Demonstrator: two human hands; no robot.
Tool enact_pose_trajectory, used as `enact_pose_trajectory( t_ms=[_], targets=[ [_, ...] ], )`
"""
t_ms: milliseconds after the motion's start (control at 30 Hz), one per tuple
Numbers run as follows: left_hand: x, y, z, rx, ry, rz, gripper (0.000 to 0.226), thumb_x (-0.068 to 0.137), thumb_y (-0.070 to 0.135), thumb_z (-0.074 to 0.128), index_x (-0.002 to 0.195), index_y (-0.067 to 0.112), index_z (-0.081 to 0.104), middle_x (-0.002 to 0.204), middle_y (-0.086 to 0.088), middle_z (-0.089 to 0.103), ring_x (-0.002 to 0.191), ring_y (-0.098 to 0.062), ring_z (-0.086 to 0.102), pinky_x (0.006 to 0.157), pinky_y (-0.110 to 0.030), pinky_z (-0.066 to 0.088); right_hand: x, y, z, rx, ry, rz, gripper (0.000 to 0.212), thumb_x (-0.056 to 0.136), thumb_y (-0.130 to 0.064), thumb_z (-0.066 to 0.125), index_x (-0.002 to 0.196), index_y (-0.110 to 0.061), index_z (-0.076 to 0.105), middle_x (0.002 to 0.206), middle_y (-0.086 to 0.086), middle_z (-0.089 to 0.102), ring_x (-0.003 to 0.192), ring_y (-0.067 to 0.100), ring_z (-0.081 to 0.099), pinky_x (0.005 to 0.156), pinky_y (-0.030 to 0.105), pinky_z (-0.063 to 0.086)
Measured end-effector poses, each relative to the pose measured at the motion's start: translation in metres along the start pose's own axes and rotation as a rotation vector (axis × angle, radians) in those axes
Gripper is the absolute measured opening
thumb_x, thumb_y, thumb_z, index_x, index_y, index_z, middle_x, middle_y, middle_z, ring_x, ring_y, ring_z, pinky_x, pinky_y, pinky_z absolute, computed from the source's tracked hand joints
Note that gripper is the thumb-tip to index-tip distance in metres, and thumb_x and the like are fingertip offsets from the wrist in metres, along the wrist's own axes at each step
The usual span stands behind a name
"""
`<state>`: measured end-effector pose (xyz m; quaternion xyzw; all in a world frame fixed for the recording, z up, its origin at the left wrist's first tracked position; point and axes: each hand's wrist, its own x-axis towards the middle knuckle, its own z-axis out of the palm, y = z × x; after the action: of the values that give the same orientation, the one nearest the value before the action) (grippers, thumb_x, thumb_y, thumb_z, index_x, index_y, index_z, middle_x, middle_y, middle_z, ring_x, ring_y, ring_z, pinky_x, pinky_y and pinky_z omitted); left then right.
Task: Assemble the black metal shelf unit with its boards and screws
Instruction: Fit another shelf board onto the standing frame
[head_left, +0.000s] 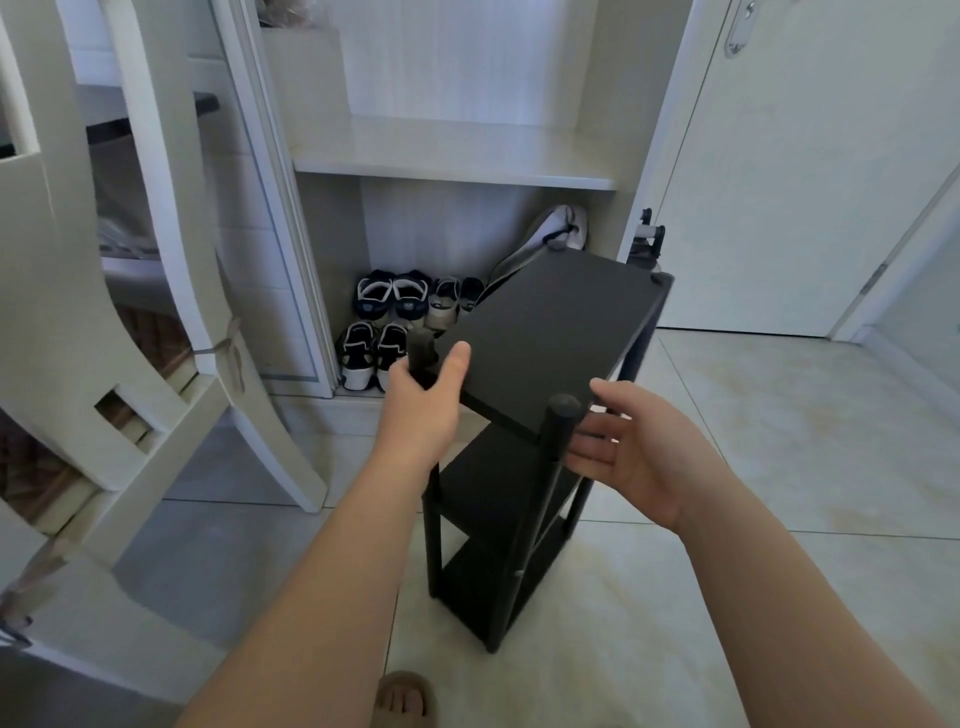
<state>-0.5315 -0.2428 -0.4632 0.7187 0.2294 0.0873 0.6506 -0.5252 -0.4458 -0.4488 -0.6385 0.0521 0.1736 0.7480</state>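
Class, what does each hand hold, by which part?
Left hand grips the top board at its near-left corner, thumb on top. Right hand, open beside a post, holds nothing.

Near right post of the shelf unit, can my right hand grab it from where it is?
Probably yes. The right hand is open right beside the post, its fingers reaching it, and nothing lies between them.

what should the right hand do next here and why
Probably close the right hand round the near right post. It is open beside that post, while the left hand pinches the top board at its other near corner; a second grip would likely steady the shelf unit.
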Motion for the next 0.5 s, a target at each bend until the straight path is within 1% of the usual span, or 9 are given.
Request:
enact_pose_trajectory(
  t_ms=[67,100,167,200,267,333,400,467,500],
  targets=[
    [-0.006,-0.003,0.009,-0.013,-0.005,-0.024,0.091,0.081,0.065,0.067,0.154,0.027,0.027,0.151,0.003,0.042,0.140,-0.024,0.040,0.115,-0.048,0.034,0.006,-0.003,0.001,-0.018,0.090,-0.016,0.028,0.101,-0.033,0.059,0.119,-0.013,0.065,0.103,0.012,0.077,0.093,0.030,0.076,0.080,0.043,0.062],
    [-0.010,-0.004,0.015,-0.032,-0.032,-0.053,0.097,0.080,0.062,0.070,0.157,0.030,0.020,0.156,0.002,0.037,0.143,-0.026,0.036,0.118,-0.051,0.030,0.010,-0.004,0.000,-0.021,0.155,-0.039,0.026,0.100,-0.034,0.060,0.116,-0.014,0.066,0.101,0.010,0.078,0.091,0.027,0.076,0.080,0.041,0.061],
    [-0.019,-0.006,0.026,-0.038,-0.100,-0.094,0.101,0.082,0.058,0.069,0.159,0.031,0.009,0.159,0.001,0.033,0.145,-0.027,0.033,0.119,-0.052,0.027,0.015,-0.005,0.000,-0.004,0.230,-0.062,0.024,0.098,-0.035,0.064,0.110,-0.014,0.070,0.100,0.009,0.077,0.087,0.023,0.075,0.073,0.035,0.059],
    [-0.020,-0.007,0.030,-0.021,-0.119,-0.103,0.100,0.085,0.057,0.067,0.159,0.028,0.006,0.159,0.001,0.035,0.145,-0.027,0.034,0.119,-0.052,0.027,0.017,-0.003,0.001,0.013,0.240,-0.057,0.025,0.097,-0.035,0.066,0.108,-0.013,0.070,0.099,0.010,0.075,0.082,0.021,0.072,0.068,0.032,0.057],
    [-0.015,-0.005,0.030,-0.005,-0.126,-0.110,0.092,0.090,0.053,0.063,0.159,0.019,0.013,0.152,0.001,0.045,0.139,-0.027,0.040,0.117,-0.049,0.032,0.018,0.001,0.003,0.049,0.250,-0.035,0.029,0.095,-0.035,0.069,0.109,-0.009,0.070,0.093,0.012,0.070,0.073,0.019,0.066,0.062,0.028,0.055],
    [-0.008,0.000,0.022,-0.012,-0.151,-0.083,0.076,0.092,0.047,0.064,0.153,0.014,0.032,0.140,0.003,0.055,0.129,-0.022,0.049,0.110,-0.040,0.037,0.018,0.005,0.006,0.089,0.251,-0.025,0.031,0.093,-0.033,0.072,0.110,-0.007,0.070,0.090,0.011,0.068,0.067,0.017,0.066,0.060,0.025,0.054],
    [-0.001,0.003,0.010,-0.024,-0.179,0.017,0.042,0.095,0.039,0.064,0.134,0.024,0.056,0.120,0.013,0.066,0.113,-0.009,0.060,0.099,-0.030,0.040,0.015,0.007,0.008,0.112,0.184,-0.002,0.032,0.092,-0.032,0.073,0.111,-0.006,0.070,0.088,0.008,0.073,0.067,0.016,0.070,0.058,0.024,0.055],
    [0.004,0.002,0.005,-0.065,-0.176,0.070,0.011,0.097,0.036,0.063,0.107,0.033,0.064,0.093,0.024,0.072,0.087,0.007,0.066,0.083,-0.021,0.046,0.012,0.008,0.009,0.098,0.110,0.030,0.033,0.091,-0.034,0.073,0.113,-0.009,0.069,0.088,0.006,0.078,0.072,0.017,0.075,0.056,0.025,0.055],
    [0.003,0.002,0.005,-0.095,-0.165,0.061,0.003,0.097,0.038,0.062,0.097,0.035,0.063,0.081,0.027,0.072,0.075,0.010,0.066,0.072,-0.017,0.047,0.011,0.008,0.008,0.097,0.112,0.036,0.033,0.091,-0.036,0.074,0.113,-0.012,0.069,0.089,0.006,0.078,0.074,0.019,0.076,0.056,0.026,0.056]
  ],
)
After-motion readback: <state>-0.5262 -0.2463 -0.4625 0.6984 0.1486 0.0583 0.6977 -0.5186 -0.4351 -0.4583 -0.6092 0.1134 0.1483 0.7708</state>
